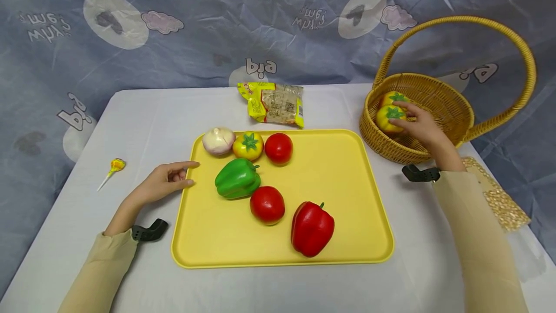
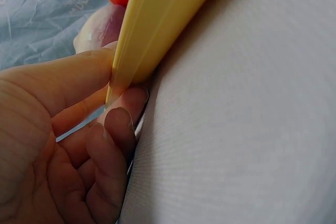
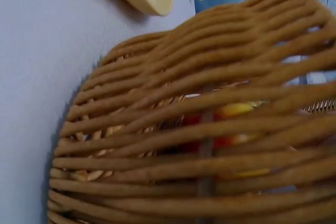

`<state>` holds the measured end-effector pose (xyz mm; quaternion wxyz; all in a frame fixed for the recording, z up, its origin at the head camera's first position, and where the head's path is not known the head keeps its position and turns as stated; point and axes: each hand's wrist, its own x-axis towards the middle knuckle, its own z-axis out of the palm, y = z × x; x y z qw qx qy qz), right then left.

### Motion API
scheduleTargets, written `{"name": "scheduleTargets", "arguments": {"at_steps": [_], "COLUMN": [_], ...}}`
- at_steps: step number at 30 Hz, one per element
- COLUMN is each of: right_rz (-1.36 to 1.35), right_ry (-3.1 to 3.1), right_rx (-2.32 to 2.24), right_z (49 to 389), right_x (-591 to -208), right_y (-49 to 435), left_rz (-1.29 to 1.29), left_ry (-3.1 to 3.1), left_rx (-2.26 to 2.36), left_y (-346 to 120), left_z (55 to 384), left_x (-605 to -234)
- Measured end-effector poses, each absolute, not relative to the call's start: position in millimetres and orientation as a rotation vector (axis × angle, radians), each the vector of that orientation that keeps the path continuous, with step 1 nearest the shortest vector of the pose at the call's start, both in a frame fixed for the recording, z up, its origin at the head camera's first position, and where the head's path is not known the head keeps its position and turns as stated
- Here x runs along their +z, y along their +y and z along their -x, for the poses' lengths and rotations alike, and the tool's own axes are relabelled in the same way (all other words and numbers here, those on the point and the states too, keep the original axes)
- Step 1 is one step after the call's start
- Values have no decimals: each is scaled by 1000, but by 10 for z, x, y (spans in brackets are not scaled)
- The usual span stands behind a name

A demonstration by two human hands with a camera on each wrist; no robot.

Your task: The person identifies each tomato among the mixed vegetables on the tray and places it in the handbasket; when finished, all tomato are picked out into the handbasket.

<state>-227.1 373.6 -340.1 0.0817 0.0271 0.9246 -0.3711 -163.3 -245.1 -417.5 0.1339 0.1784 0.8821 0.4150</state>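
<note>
My right hand (image 1: 418, 124) reaches into the wicker basket (image 1: 451, 95) and pinches a yellow tomato (image 1: 388, 119) with a green star-shaped top. Behind it in the basket lies another yellow tomato (image 1: 394, 97). In the right wrist view the basket's woven wall (image 3: 173, 145) hides most of that hand's work; red and yellow show through its gaps. My left hand (image 1: 164, 181) holds the left rim of the yellow tray (image 1: 347, 177), its fingers on both sides of the rim (image 2: 139, 40) in the left wrist view.
On the tray lie a garlic bulb (image 1: 218, 141), a yellow tomato (image 1: 248, 146), red tomatoes (image 1: 279, 149), a green bell pepper (image 1: 237, 178) and a red bell pepper (image 1: 312, 229). A yellow snack packet (image 1: 276, 104) sits behind, a lollipop (image 1: 114, 168) at left. The basket handle (image 1: 473, 21) arches high.
</note>
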Motion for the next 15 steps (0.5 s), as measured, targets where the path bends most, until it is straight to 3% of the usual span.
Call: {"name": "scheduleTargets", "arguments": {"at_steps": [15], "right_rz": [-131], "right_ry": [2806], "right_rx": [-998], "right_z": [2495], "right_x": [-3441], "right_y": [3799], "left_rz": [-515], "left_ry": [2564], "left_rx": [1203], "left_y": [-2450], "left_z": [1643], "left_x": [-4190]}}
